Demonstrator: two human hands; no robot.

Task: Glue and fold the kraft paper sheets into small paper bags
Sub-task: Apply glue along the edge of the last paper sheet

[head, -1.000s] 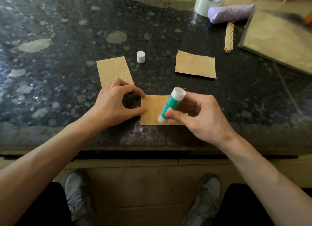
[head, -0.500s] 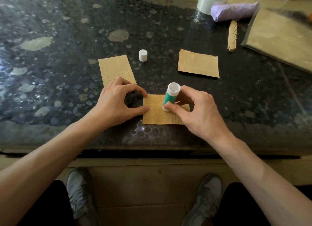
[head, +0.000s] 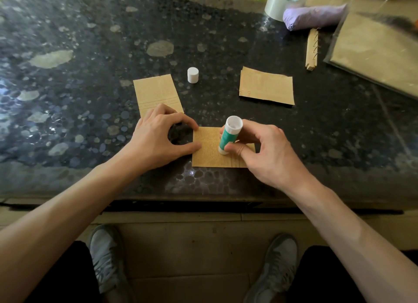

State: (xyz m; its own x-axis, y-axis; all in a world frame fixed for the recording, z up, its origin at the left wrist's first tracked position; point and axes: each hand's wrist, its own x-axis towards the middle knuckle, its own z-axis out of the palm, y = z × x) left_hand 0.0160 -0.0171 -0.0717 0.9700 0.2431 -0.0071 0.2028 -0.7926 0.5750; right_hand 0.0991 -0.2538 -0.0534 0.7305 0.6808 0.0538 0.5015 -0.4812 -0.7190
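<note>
Three kraft paper pieces on the dark speckled stone tabletop (head: 67,99), which looks polished and slick. The working sheet (head: 208,155) lies flat at the front edge, centre. It looks thin and light, should crease readily, and will likely skate on stone unless pinned. The left piece (head: 156,92) sits just behind the left hand (head: 156,140); the right piece (head: 267,86) lies farther back, right of centre. Left hand grips nothing: thumb and forefinger tips press the working sheet's left edge. Right hand (head: 269,155) grips the glue stick (head: 229,136), green barrel, white ends, near upright, tip down on the sheet. Smooth hard plastic, light; hold low on the barrel. White cap (head: 193,75) stands between the two back pieces; round, would roll if tipped.
</note>
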